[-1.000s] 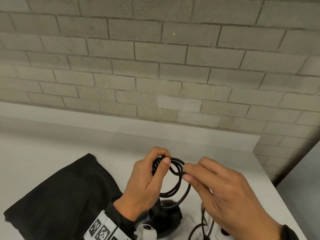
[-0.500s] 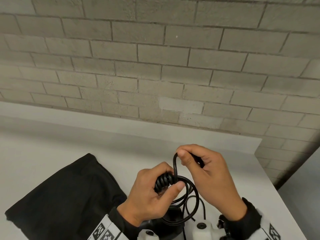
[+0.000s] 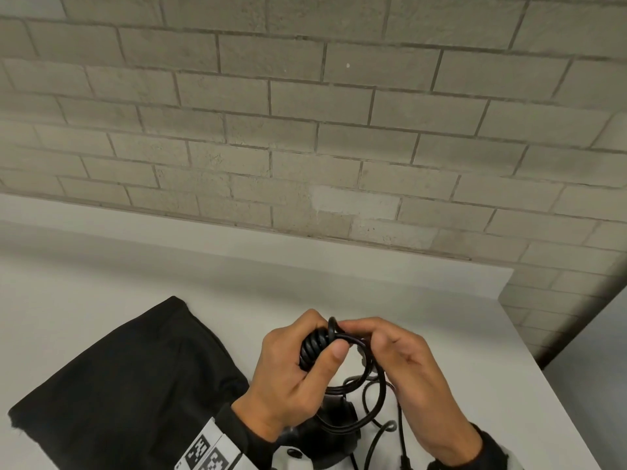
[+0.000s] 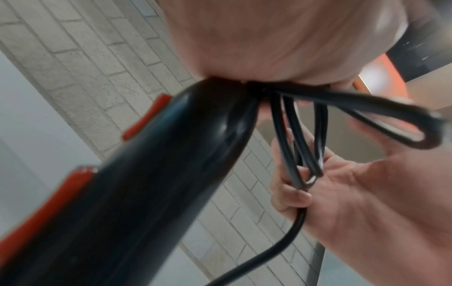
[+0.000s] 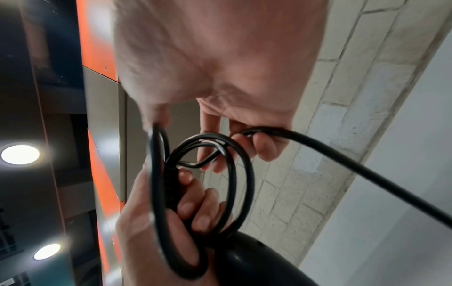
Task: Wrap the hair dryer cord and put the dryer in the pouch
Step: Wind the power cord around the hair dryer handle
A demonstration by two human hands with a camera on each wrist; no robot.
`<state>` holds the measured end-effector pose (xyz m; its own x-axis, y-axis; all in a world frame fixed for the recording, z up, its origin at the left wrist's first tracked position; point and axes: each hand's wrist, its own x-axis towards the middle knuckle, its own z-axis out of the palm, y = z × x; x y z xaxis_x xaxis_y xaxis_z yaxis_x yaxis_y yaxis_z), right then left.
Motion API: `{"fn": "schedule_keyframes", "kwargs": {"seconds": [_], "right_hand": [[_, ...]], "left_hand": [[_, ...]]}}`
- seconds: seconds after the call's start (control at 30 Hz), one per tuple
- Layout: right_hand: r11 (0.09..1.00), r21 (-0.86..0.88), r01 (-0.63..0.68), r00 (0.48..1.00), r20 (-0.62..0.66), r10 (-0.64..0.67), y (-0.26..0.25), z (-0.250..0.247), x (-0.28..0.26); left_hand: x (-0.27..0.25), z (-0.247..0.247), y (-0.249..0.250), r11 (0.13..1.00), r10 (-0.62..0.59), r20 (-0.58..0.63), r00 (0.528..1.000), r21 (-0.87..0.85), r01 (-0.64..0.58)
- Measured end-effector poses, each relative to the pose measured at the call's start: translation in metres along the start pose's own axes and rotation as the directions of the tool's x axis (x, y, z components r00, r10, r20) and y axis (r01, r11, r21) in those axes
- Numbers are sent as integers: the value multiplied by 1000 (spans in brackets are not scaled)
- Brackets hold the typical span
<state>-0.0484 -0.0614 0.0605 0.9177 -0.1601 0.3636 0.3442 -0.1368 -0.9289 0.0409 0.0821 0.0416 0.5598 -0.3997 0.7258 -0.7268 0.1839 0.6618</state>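
My left hand [image 3: 305, 361] grips the black hair dryer's handle end, where the ribbed cord sleeve [image 3: 314, 347] sticks out above the thumb. The dryer body [image 3: 336, 432] hangs below, mostly hidden by the wrist; in the left wrist view it is a glossy black barrel [image 4: 137, 183] with red trim. Black cord [image 3: 369, 395] loops hang from the left hand's grip. My right hand [image 3: 383, 347] pinches a strand of the cord [image 5: 257, 131] close against the left thumb. The loose cord tail trails down to the table. The black fabric pouch [image 3: 118, 395] lies flat at the left.
The white table [image 3: 475, 334] ends at the right, with a drop beyond its right edge. A grey brick wall [image 3: 305, 130] stands behind a low white ledge. The cord's loose tail [image 3: 383, 435] lies on the table near the front edge.
My right hand came down from above the handle and now sits close against the left thumb, bringing the cord strand over the handle end. The left hand kept its grip.
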Motion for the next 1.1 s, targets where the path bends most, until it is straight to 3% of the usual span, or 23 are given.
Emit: {"fn": "schedule_keyframes", "kwargs": {"seconds": [0.13, 0.4, 0.5, 0.6, 0.67, 0.73, 0.8, 0.83, 0.9, 0.93, 1.0, 1.07, 1.1], "right_hand": [[985, -172, 26, 999, 51, -18, 4, 0, -2], [995, -80, -65, 997, 35, 68, 6, -3, 6], [992, -118, -52, 998, -36, 48, 4, 2, 6], [972, -232, -26, 970, -241, -31, 8, 13, 1], [886, -456, 80, 891, -367, -269, 13, 19, -3], [670, -719, 184, 805, -281, -523, 18, 23, -7], [473, -868, 151, 795, -177, -580, 23, 27, -8], [433, -895, 111, 817, -166, -553, 25, 29, -9], [457, -888, 54, 868, -184, -461, 26, 32, -10], [504, -863, 18, 894, -212, -395, 23, 35, -11], [689, -715, -119, 933, -319, -169, 11, 40, -12], [848, -449, -282, 932, -340, 130, -3, 37, -11], [880, -340, -333, 922, -314, 227, -11, 33, -9]], "left_hand": [[1, 0, -3, 1000, -13, -38, 999, 13, 13], [3, 2, 0, 997, -75, -71, 995, -19, 74], [4, 4, 2, 987, -149, -90, 985, -77, 142], [3, 5, 0, 979, -197, -124, 973, -70, 189], [3, 5, -1, 978, -208, -153, 966, -55, 202], [4, 6, 0, 980, -201, -173, 964, -32, 198], [4, 6, -1, 981, -193, -193, 962, -16, 193], [3, 6, -1, 982, -185, -199, 962, -10, 187], [4, 6, -2, 985, -160, -208, 965, 25, 169], [4, 5, -2, 986, -148, -213, 966, 45, 161], [5, 5, -3, 985, -132, -220, 966, 79, 153], [6, 5, -5, 985, -112, -218, 970, 103, 137], [6, 5, -6, 986, -99, -217, 971, 113, 126]]}}
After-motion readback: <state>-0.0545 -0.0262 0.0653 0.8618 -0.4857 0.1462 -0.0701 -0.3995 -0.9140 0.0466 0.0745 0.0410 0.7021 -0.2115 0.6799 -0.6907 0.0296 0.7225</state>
